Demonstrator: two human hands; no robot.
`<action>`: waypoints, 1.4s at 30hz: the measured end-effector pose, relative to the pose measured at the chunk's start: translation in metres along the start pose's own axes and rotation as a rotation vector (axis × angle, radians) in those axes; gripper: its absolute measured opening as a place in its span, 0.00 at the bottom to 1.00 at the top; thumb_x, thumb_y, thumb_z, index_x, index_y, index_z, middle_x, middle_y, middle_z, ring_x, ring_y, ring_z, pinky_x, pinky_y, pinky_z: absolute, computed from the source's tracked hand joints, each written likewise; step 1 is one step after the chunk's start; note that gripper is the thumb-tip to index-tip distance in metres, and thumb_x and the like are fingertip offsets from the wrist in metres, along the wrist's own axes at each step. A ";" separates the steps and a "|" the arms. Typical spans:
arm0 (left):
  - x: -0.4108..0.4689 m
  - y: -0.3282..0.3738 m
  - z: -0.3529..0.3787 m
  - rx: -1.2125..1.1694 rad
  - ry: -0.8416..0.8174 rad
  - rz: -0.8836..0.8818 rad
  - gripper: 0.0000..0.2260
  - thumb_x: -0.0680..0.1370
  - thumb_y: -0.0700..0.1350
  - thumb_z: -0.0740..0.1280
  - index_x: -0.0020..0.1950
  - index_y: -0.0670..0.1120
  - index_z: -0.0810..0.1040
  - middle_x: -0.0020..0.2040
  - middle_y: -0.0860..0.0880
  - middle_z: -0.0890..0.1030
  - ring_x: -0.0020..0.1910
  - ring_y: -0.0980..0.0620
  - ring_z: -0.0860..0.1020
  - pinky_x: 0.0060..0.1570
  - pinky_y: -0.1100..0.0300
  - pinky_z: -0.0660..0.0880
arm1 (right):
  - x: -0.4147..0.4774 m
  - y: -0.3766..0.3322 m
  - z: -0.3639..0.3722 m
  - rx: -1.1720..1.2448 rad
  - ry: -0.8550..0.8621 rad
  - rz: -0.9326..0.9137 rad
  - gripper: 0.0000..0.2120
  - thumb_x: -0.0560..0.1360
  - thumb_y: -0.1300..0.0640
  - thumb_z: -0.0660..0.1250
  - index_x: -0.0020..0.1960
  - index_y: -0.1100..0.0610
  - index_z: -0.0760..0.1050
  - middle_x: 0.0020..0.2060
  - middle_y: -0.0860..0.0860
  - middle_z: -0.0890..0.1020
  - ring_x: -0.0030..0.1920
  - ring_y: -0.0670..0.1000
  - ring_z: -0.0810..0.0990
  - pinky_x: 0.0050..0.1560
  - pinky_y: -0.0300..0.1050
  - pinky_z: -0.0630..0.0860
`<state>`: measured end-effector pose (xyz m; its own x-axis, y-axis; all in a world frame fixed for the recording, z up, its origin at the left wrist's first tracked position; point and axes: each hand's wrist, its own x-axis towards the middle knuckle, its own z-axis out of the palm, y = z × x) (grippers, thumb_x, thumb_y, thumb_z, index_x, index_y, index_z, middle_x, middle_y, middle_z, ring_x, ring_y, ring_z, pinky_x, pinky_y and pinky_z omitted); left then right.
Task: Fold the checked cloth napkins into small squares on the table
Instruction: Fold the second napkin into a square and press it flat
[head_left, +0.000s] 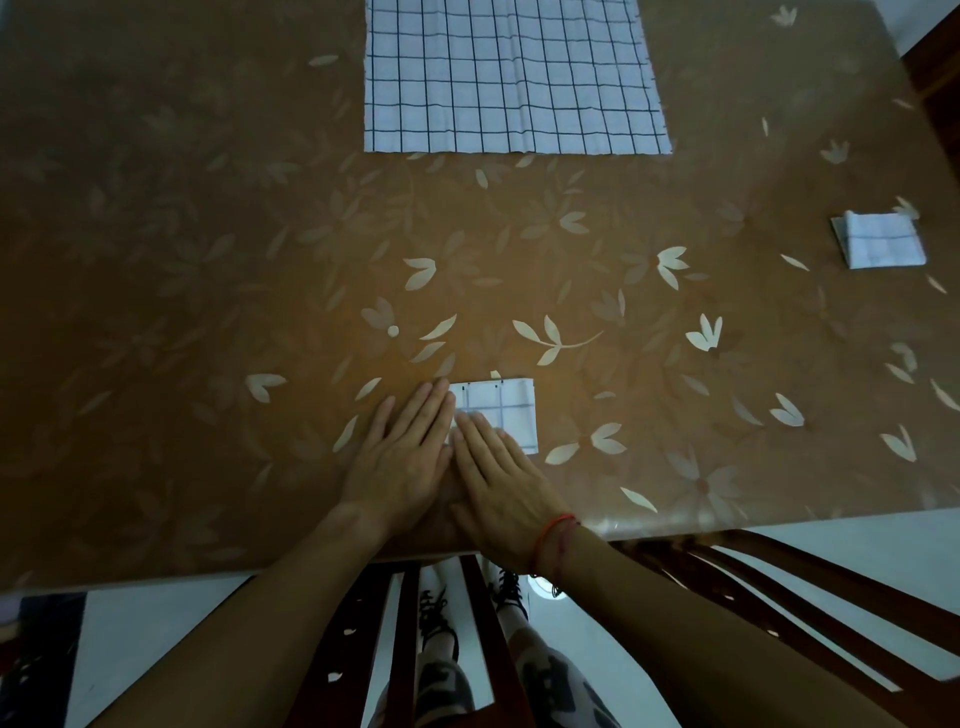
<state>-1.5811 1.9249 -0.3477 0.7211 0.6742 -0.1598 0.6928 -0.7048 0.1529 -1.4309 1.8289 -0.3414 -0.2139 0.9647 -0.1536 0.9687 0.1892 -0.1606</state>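
Note:
A small folded checked napkin (511, 408) lies on the brown floral table (208, 260) near the front edge. My left hand (402, 454) lies flat with straight fingers, its fingertips at the napkin's left edge. My right hand (498, 478) presses flat on the napkin's lower left part, fingers straight. A large unfolded checked napkin (511, 78) lies spread at the far middle of the table. Another folded napkin square (880, 240) sits at the right side.
A wooden chair (779, 597) stands below the table's front edge on the right, with chair slats under my arms. My legs and shoes show on the pale floor. The table's front edge runs just behind my wrists.

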 end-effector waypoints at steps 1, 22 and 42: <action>0.000 0.000 0.000 0.003 -0.003 0.000 0.25 0.83 0.51 0.42 0.77 0.43 0.57 0.78 0.46 0.56 0.78 0.50 0.53 0.73 0.44 0.57 | 0.000 0.000 0.000 0.000 -0.016 0.013 0.33 0.80 0.42 0.49 0.76 0.64 0.54 0.76 0.61 0.55 0.77 0.58 0.50 0.75 0.57 0.56; 0.001 0.002 -0.001 0.044 -0.039 -0.016 0.25 0.82 0.51 0.46 0.78 0.43 0.58 0.78 0.45 0.58 0.77 0.49 0.54 0.72 0.45 0.52 | 0.002 0.043 -0.022 -0.058 -0.154 0.184 0.39 0.78 0.36 0.48 0.74 0.66 0.59 0.74 0.63 0.61 0.75 0.60 0.59 0.72 0.61 0.60; 0.034 0.014 -0.051 -0.281 0.017 -0.173 0.32 0.69 0.44 0.69 0.73 0.49 0.64 0.65 0.51 0.69 0.65 0.50 0.66 0.63 0.59 0.59 | 0.066 0.069 -0.065 0.006 -0.170 0.159 0.30 0.71 0.48 0.65 0.71 0.54 0.64 0.61 0.56 0.70 0.61 0.58 0.68 0.57 0.51 0.69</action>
<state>-1.5461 1.9489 -0.3012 0.5907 0.7841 -0.1905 0.7790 -0.4926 0.3879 -1.3701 1.9171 -0.2993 -0.0776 0.9374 -0.3396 0.9912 0.0361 -0.1271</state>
